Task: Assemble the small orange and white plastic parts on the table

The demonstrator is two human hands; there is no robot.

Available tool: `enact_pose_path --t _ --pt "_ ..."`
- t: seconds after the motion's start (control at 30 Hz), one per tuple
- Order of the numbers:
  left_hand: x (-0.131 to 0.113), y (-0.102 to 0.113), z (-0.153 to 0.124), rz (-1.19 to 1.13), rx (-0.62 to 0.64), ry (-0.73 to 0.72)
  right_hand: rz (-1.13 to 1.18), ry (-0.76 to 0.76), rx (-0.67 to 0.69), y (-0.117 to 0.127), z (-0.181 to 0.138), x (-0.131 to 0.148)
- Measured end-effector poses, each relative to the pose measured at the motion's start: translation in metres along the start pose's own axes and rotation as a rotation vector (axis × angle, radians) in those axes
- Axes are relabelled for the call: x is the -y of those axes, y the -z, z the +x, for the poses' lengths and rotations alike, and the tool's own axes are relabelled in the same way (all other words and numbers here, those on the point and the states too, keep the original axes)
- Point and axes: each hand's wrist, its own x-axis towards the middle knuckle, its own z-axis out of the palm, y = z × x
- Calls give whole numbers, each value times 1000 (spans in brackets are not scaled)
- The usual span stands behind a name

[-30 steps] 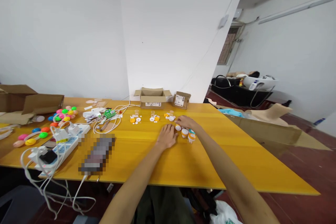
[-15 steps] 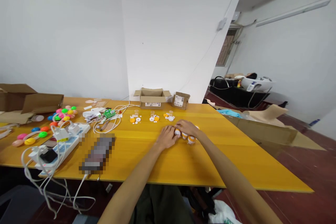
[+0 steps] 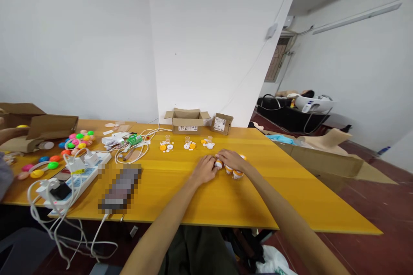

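- Compared with the earliest frame, our right hand (image 3: 231, 160) sits nearer, over the jars (image 3: 238, 174), while another person's hand (image 3: 9, 134) and sleeve (image 3: 4, 176) now show at the left edge.
- One small orange-and-white jar (image 3: 218, 163) lies between our left hand (image 3: 205, 170) and our right fingertips, on the table (image 3: 290, 206); both hands seem to touch it.
- Our left fingers bend toward it and our right fingers curl over it, but we cannot tell whether either hand is clamped on it.
- The other jars bunch under and just right of our right palm; it hides some, so we cannot count them.
- Farther off, three piles already lie in a row: left pile (image 3: 167, 146), middle pile (image 3: 190, 145) and right pile (image 3: 208, 143), each of orange and white pieces with a clear cup at the far side.
- We judge the jars to be the part in hand; how much is left we cannot tell.
- At the wall, the big box (image 3: 177, 128) and small box (image 3: 228, 128) bear white labels, their dark print too small for us to read.
- Green marks on the near bag (image 3: 272, 260) are cut off and unreadable.
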Motion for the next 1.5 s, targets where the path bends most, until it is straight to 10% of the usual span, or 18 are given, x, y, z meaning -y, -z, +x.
enact_pose_path --t 0.77,1.17,1.5 --pt "-13 12 1 -111 -33 163 7 -57 46 2 1 1" --pt "21 27 -17 -620 -19 198 42 -75 33 11 1 -2" --pt "38 65 -37 -949 -10 285 484 138 7 -5 6 50"
